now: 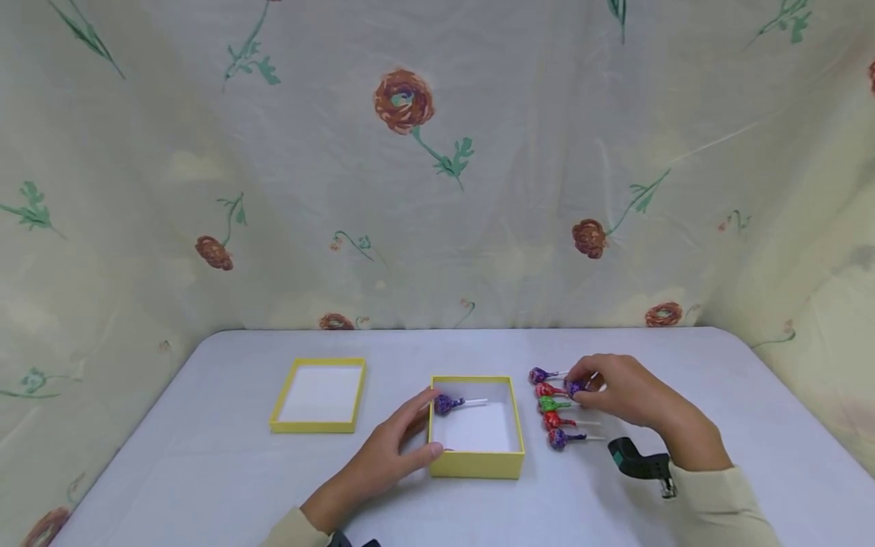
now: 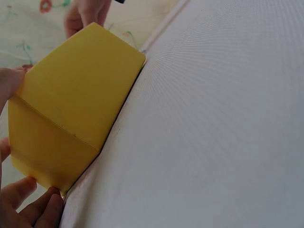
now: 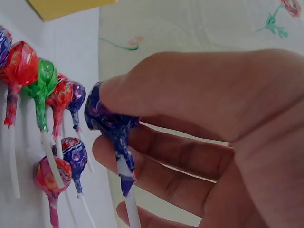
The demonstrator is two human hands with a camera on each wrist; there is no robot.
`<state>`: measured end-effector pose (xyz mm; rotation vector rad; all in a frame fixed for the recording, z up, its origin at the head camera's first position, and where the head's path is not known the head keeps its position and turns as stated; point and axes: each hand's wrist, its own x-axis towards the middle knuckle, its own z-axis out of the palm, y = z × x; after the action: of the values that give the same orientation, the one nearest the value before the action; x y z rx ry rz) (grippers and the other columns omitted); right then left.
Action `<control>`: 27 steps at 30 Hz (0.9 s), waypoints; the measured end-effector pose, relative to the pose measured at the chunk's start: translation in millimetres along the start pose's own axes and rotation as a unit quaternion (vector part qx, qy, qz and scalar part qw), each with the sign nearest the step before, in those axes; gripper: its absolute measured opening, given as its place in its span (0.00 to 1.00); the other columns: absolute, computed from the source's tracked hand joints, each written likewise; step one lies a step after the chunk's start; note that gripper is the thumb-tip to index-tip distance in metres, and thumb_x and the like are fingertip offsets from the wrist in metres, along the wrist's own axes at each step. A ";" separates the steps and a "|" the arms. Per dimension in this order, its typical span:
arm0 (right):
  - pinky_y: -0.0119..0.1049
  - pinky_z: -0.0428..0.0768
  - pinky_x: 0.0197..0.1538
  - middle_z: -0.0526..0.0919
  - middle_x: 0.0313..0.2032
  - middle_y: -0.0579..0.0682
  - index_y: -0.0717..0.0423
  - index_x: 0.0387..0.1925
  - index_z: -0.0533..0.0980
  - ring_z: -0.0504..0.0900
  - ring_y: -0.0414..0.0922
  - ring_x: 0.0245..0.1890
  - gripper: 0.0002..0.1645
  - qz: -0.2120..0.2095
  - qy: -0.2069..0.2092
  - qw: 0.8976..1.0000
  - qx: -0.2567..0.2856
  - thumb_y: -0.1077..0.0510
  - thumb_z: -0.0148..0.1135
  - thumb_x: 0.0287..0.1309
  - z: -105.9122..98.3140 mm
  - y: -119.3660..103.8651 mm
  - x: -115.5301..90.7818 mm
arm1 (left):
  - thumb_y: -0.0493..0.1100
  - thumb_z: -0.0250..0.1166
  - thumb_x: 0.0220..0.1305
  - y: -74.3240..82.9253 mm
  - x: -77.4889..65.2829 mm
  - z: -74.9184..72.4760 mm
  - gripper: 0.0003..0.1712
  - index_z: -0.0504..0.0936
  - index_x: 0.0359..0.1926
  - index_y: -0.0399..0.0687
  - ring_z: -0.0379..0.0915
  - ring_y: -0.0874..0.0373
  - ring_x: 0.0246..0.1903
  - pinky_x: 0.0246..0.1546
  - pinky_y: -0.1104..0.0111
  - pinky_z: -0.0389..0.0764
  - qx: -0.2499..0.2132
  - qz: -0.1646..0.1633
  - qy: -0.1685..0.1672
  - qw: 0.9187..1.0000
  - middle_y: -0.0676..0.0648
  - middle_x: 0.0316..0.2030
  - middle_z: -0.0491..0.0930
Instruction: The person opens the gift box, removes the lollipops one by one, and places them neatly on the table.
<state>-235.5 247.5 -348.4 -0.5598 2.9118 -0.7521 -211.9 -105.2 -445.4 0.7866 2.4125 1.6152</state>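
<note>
A yellow box (image 1: pixel 476 465) with a white inside stands mid-table, and one purple-wrapped lollipop (image 1: pixel 447 405) lies in it. My left hand (image 1: pixel 393 444) holds the box by its left side, thumb at the front corner of the rim; in the left wrist view its fingertips (image 2: pixel 26 187) touch the side wall. To the right of the box, my right hand (image 1: pixel 625 391) pinches another purple-wrapped lollipop (image 3: pixel 111 111) by its candy head, thumb on one side and fingers on the other. Its white stick points down in the right wrist view. Below that hand lie several lollipops (image 1: pixel 550 405).
The loose lollipops form a column, red, green (image 3: pixel 45 78) and purple, sticks pointing right. A shallow yellow-edged lid (image 1: pixel 313 427) with a white inside lies on the left of the table (image 1: pixel 198 463). Behind the table hangs a floral curtain (image 1: pixel 492 251).
</note>
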 end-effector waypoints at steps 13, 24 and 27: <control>0.40 0.82 0.41 0.81 0.35 0.47 0.59 0.42 0.82 0.74 0.44 0.35 0.13 0.044 -0.010 0.999 -0.008 0.61 0.69 0.53 5.2 12.7 -0.2 | 0.47 0.64 0.65 0.1 -0.7 0.0 0.41 0.55 0.74 0.59 0.58 0.57 0.68 0.68 0.65 0.62 0.002 0.003 0.000 1.000 0.51 0.73 0.53; 0.44 0.82 0.41 0.80 0.32 0.47 0.60 0.39 0.81 0.74 0.45 0.33 0.11 0.057 -0.008 0.998 -0.010 0.63 0.68 0.52 9.3 22.9 1.4 | 0.46 0.64 0.65 -2.4 0.3 0.3 0.40 0.56 0.74 0.59 0.59 0.57 0.68 0.68 0.67 0.63 0.005 0.016 0.002 1.000 0.53 0.73 0.54; 0.43 0.82 0.41 0.80 0.32 0.47 0.59 0.39 0.81 0.74 0.45 0.34 0.10 0.060 -0.009 0.998 -0.012 0.63 0.68 0.53 9.8 24.7 2.1 | 0.46 0.64 0.65 -3.8 0.8 0.1 0.40 0.56 0.74 0.58 0.59 0.57 0.68 0.68 0.67 0.63 0.003 0.017 0.001 1.000 0.52 0.73 0.54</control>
<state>-243.9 262.4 -368.9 -0.3878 2.9108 -0.6953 -213.8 -105.8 -448.6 0.8315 2.4200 1.6228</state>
